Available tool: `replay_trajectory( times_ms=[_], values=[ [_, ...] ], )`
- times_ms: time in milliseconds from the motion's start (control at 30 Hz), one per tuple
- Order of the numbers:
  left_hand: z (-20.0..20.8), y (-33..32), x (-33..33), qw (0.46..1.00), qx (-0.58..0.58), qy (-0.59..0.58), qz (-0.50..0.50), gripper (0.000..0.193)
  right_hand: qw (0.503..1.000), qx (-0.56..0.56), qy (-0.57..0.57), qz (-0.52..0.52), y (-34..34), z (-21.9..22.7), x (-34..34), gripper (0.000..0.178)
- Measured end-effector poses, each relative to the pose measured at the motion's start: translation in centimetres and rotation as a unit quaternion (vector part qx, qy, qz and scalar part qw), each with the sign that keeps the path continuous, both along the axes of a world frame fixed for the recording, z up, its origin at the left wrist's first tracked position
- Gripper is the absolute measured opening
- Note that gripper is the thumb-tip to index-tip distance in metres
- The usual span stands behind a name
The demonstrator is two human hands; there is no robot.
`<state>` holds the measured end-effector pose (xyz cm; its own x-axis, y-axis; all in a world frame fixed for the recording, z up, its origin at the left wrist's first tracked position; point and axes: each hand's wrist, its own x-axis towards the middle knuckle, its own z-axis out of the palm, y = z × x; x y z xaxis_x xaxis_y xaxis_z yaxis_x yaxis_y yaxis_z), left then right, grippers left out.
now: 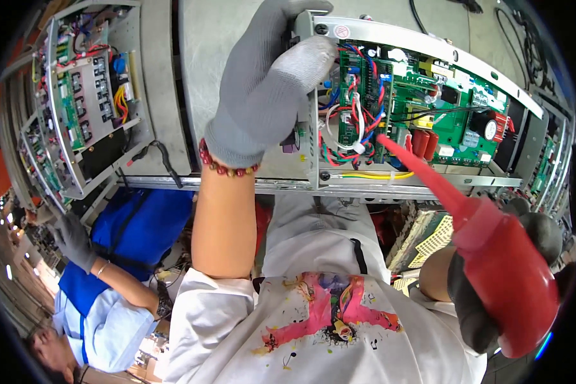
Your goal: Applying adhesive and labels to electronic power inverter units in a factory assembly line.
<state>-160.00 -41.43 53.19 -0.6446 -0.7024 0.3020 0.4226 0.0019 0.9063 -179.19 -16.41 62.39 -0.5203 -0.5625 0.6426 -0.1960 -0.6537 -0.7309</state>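
One gloved left hand clasps the left end of an open metal case on the bench; the gloved right hand grips a red bottle, its nozzle pointing toward the green circuit board.

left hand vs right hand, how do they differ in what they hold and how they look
The left hand grips the left end of the metal case, while the right hand holds the red bottle. The left hand looks light grey, the right hand much darker. The left hand is raised onto the case; the right hand is lower, near the picture's right side. Both are gloved.
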Motion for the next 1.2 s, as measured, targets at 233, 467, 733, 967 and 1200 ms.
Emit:
replay_trajectory(
  times_ms=[233,467,733,967,1200],
  values=[
    [-0.7,0.4,1.1,0.979,-0.094,-0.179,0.041,0.034,0.967,0.212,0.135,0.048,-5.3,4.9,5.6,0.084],
    [-1.3,0.4,-0.8,0.970,-0.126,-0.145,0.150,0.032,0.894,0.342,0.288,0.002,-8.9,7.7,8.9,0.087],
    [-0.6,0.4,-0.4,0.982,-0.023,-0.155,0.108,0.042,0.814,0.516,0.261,0.057,-13.1,10.8,10.4,0.081],
    [-0.9,0.2,-0.3,0.983,-0.021,-0.150,0.104,0.044,0.832,0.486,0.258,0.065,-12.7,9.5,10.0,0.074],
    [-0.9,0.0,-0.9,0.984,-0.050,-0.128,0.116,0.046,0.851,0.449,0.261,0.079,-12.2,9.0,9.1,0.067]
  ],
)
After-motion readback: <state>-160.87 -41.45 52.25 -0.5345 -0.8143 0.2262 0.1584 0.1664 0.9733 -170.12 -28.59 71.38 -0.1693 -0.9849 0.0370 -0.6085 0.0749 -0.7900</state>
